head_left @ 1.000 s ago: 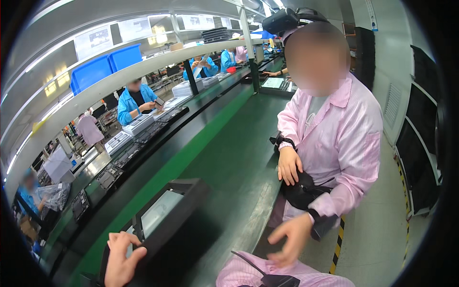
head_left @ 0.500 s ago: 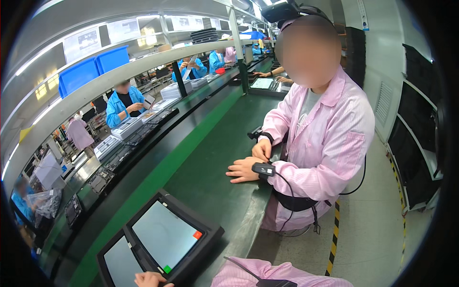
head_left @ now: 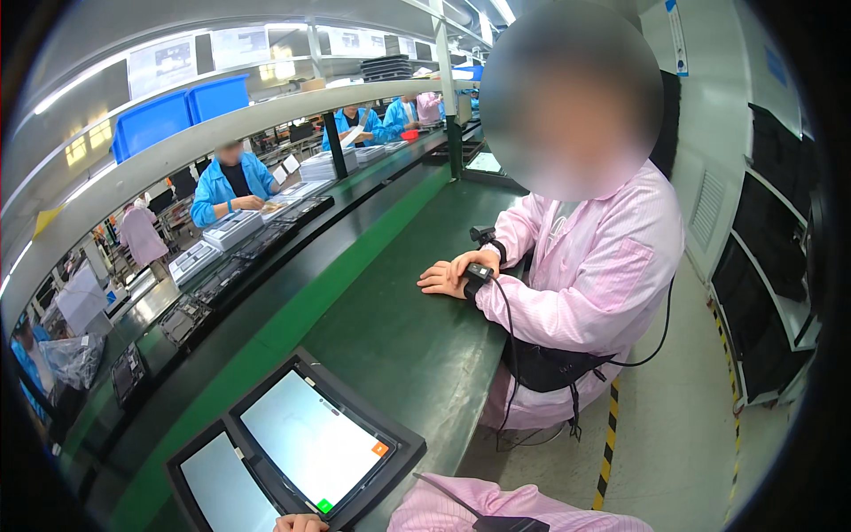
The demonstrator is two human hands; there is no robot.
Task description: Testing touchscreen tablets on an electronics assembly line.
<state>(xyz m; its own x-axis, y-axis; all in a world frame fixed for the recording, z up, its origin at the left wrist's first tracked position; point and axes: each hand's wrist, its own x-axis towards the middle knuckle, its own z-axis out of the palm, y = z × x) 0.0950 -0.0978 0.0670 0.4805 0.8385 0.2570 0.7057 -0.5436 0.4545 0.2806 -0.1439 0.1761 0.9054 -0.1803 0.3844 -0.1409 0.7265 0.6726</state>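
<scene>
Nearest: the left hand (head_left: 301, 523) shows only its knuckles at the lower picture edge, against the near side of a black two-bay frame (head_left: 408, 446). Its grip cannot be told, as the fingertips are hidden. The right hand is out of view; a pink striped garment (head_left: 443, 514) fills the lower middle.

The frame lies on the green-topped bench (head_left: 390, 301), to the left of that garment, with a right-hand screen (head_left: 306, 430) and a left-hand screen (head_left: 222, 488), both lit pale. The right-hand screen bears a green square (head_left: 325, 506) and an orange square (head_left: 379, 449).

Change noted: a second ago the frame stood steeply tilted; it now lies with both screens facing up. The right-hand screen is also brighter than half a second ago. In judgement, this leaves the display readable and within touch.

Beyond: a co-worker in pink (head_left: 603, 257) has one hand over the other wrist, at a black wrist device (head_left: 479, 271).

Farthest: a worker in blue (head_left: 253, 182) handles parts beside grey trays.
</scene>
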